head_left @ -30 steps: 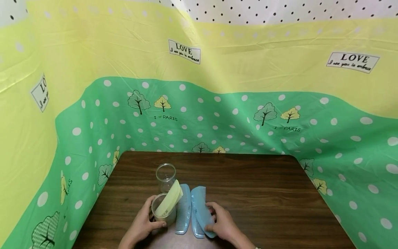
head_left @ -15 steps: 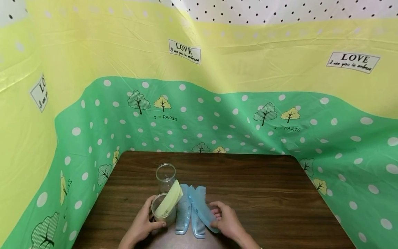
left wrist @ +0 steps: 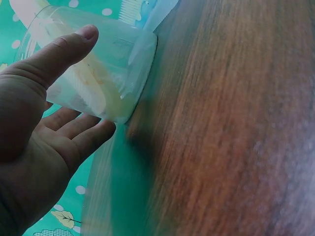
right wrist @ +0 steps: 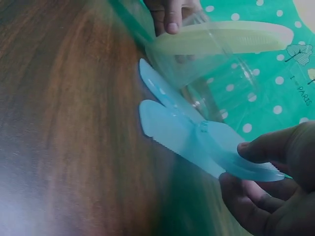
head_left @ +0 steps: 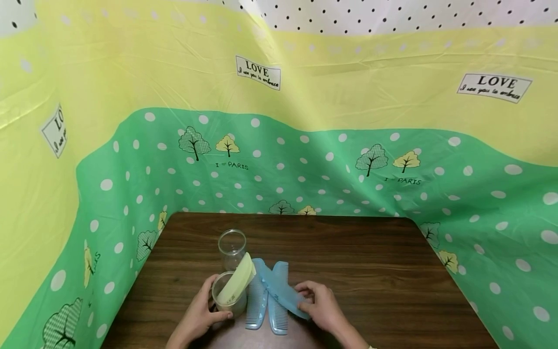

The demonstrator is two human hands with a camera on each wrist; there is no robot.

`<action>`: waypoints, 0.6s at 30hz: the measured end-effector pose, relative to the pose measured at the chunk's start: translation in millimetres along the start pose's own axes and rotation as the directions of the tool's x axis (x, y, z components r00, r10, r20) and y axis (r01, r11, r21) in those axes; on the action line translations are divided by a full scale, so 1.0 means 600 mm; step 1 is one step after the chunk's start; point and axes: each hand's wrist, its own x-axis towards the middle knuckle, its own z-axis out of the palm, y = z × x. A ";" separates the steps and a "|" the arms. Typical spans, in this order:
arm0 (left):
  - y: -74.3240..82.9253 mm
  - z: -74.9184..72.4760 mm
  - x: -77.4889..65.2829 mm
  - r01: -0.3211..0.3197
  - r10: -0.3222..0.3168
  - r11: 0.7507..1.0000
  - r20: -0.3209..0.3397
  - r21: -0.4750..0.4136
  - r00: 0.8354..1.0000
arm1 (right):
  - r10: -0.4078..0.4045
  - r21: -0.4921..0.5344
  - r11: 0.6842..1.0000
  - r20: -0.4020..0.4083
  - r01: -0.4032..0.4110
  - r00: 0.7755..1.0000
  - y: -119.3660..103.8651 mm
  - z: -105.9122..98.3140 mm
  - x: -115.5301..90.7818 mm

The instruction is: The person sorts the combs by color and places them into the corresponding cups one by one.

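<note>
My left hand (head_left: 199,310) grips a clear plastic cup (left wrist: 110,42) around its side, thumb on the near wall. Pale yellow combs (head_left: 238,279) lean inside that cup and stick out past its rim; how many is hard to tell. With thumb and fingers my right hand (head_left: 321,306) pinches one end of a blue comb (right wrist: 224,142), which slants across two other combs. Those are a left blue comb (head_left: 256,310) and a right blue comb (head_left: 277,317), both lying on the table beside the cup. Part of each is covered by the held comb.
A second clear cup (head_left: 232,245) stands behind the held one. The dark wood table (head_left: 370,271) stretches to the right and back. Patterned green and yellow cloth (head_left: 305,165) hangs round the table's back and sides.
The blue comb in my right hand has swung, its far end going left over the left blue comb while my right hand shifted slightly right. My left hand and the cup have stayed put.
</note>
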 end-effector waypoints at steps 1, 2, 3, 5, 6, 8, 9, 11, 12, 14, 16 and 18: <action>0.000 0.000 0.000 -0.001 0.001 1.000 0.000 -0.001 1.000 | 0.006 0.000 1.000 -0.003 -0.006 1.000 -0.002 -0.002 0.001; 0.000 0.000 0.000 0.000 0.000 1.000 -0.001 0.001 1.000 | 0.014 0.003 1.000 -0.006 -0.014 1.000 -0.005 -0.005 0.002; -0.001 0.000 0.000 -0.001 0.001 1.000 0.000 -0.002 1.000 | 0.023 0.010 1.000 -0.007 -0.022 1.000 -0.007 -0.008 0.002; -0.001 0.000 0.000 0.000 0.000 1.000 0.003 -0.008 1.000 | 0.038 0.026 0.999 -0.011 -0.038 0.999 -0.011 -0.015 0.004; -0.001 0.000 0.000 -0.001 0.001 1.000 0.004 -0.013 1.000 | 0.043 0.031 0.999 -0.018 -0.042 0.999 -0.013 -0.018 0.006; -0.001 0.000 0.000 -0.001 0.001 1.000 0.004 -0.013 1.000 | 0.044 0.036 0.998 -0.034 -0.042 0.998 -0.015 -0.025 0.009; -0.001 0.000 0.000 -0.002 0.002 1.000 0.004 -0.014 1.000 | 0.044 0.039 0.998 -0.043 -0.042 0.998 -0.016 -0.028 0.011; -0.002 -0.001 0.000 -0.001 0.001 1.000 0.002 -0.010 1.000 | 0.042 0.045 0.998 -0.058 -0.040 0.997 -0.019 -0.033 0.014; -0.002 -0.001 0.000 -0.001 0.001 1.000 0.003 -0.009 1.000 | 0.041 0.048 0.998 -0.065 -0.038 0.997 -0.021 -0.035 0.016; -0.002 -0.001 0.000 0.000 0.000 1.000 0.000 -0.001 1.000 | 0.036 0.052 0.998 -0.071 -0.032 0.997 -0.024 -0.038 0.019; -0.002 -0.001 0.001 0.002 -0.002 1.000 -0.001 0.000 1.000 | 0.030 0.057 0.998 -0.073 -0.026 0.997 -0.027 -0.040 0.022; -0.002 0.000 0.001 0.000 0.000 1.000 -0.001 0.002 1.000 | 0.027 0.059 0.998 -0.074 -0.023 0.997 -0.031 -0.042 0.024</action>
